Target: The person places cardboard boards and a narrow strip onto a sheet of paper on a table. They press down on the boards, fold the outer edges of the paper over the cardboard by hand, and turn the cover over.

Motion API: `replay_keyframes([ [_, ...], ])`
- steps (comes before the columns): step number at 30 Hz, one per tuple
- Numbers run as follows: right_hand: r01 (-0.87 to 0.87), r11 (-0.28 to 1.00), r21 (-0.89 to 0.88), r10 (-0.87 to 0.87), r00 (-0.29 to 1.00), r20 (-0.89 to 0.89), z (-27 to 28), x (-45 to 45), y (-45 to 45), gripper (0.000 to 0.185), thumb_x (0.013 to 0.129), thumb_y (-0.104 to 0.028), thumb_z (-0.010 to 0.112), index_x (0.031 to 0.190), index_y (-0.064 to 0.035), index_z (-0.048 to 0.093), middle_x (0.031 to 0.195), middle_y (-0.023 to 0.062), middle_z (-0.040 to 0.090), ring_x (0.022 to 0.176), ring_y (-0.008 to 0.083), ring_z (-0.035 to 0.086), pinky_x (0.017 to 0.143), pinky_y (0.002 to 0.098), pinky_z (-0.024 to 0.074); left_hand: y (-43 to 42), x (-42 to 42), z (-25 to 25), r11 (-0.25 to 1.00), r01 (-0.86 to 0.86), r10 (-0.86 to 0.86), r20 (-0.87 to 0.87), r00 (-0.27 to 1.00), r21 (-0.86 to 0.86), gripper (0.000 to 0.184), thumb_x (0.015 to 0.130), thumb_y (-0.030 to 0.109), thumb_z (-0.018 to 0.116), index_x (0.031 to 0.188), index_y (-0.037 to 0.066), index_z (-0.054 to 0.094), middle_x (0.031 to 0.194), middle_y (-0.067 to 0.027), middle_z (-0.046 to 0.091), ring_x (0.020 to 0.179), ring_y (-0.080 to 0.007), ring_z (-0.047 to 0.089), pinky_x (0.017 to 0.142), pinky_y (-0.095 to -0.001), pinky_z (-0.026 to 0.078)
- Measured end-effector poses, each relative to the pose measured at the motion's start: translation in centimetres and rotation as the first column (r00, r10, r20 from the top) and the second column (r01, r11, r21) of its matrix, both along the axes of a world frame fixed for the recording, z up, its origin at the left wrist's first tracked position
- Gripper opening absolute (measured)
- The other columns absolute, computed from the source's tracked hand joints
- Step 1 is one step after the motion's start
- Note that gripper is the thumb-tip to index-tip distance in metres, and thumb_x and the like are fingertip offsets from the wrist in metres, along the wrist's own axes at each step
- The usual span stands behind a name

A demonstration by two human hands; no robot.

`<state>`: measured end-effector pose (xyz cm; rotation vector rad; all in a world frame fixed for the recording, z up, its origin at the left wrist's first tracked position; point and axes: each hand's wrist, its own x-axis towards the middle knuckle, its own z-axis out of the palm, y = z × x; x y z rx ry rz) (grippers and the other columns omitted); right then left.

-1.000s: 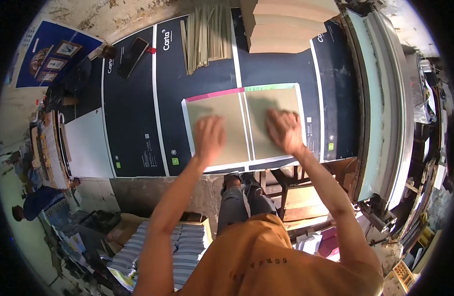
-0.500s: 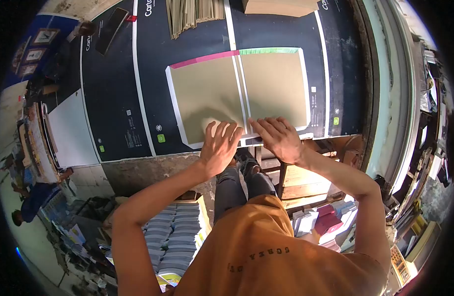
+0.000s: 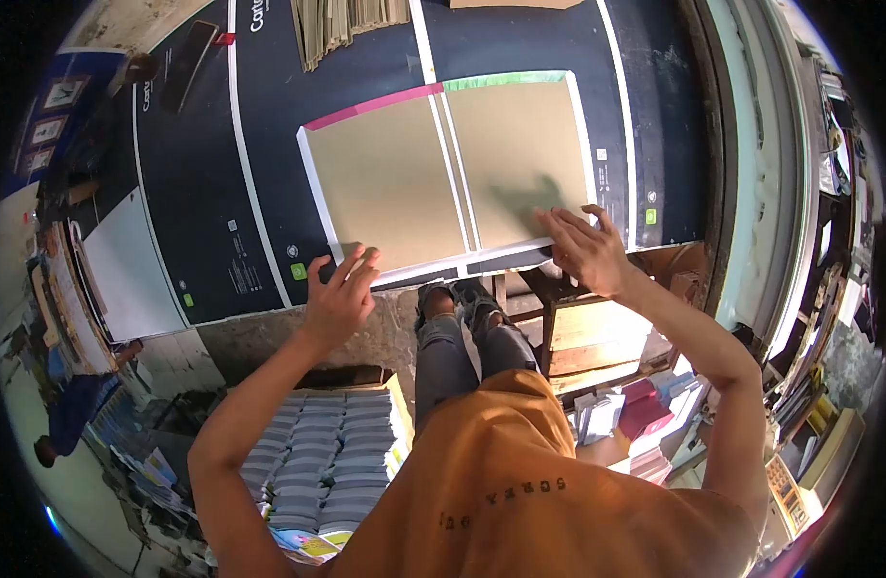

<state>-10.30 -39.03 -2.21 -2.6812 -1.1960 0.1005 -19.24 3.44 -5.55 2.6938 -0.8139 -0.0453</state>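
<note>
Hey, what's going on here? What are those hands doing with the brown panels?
A person is working with two bare hands on two brown panels lying side by side on a dark table cover. A pink strip and a green strip run along the far edge. The left hand is at the near left corner, the right hand near the other near corner, both with fingers spread.

Tan boards (image 3: 390, 188) (white-edged), orange shirt (image 3: 549, 511)

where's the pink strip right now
In the head view, the pink strip runs along the far edge of the left brown board, just left of the green strip.
</note>
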Motion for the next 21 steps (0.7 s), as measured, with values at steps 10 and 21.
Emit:
replay_keyframes([
  [10, 0.014, 0.998, 0.067, -0.016, 1.000, 0.021, 0.1, 0.4, 0.3, 0.065, 0.092, -0.027, 0.073, 0.150, -0.0065, 0.051, 0.112, 0.0049, 0.076, 0.112, 0.0164, 0.070, 0.100, 0.0408, 0.0440, -9.7, 5.1, -1.3, 0.983, 0.110, -0.105, 0.041, 0.994, -0.145, 0.051, 0.079, 0.019, 0.081, 0.127, 0.018, 0.065, 0.146, -0.0067, 0.052, 0.137, -0.0298, 0.049, 0.108, -0.0569, 0.037],
  [21, 0.045, 0.998, 0.053, -0.047, 0.999, 0.024, -0.4, -0.1, 0.2, 0.064, 0.094, -0.027, 0.072, 0.151, -0.0072, 0.050, 0.113, 0.0053, 0.076, 0.112, 0.0163, 0.070, 0.100, 0.0405, 0.0448, -9.4, 5.5, -2.2, 0.974, 0.195, -0.180, 0.131, 0.975, -0.117, 0.048, 0.074, 0.019, 0.086, 0.120, 0.021, 0.071, 0.141, -0.0039, 0.052, 0.131, -0.0279, 0.052, 0.105, -0.0579, 0.038],
])
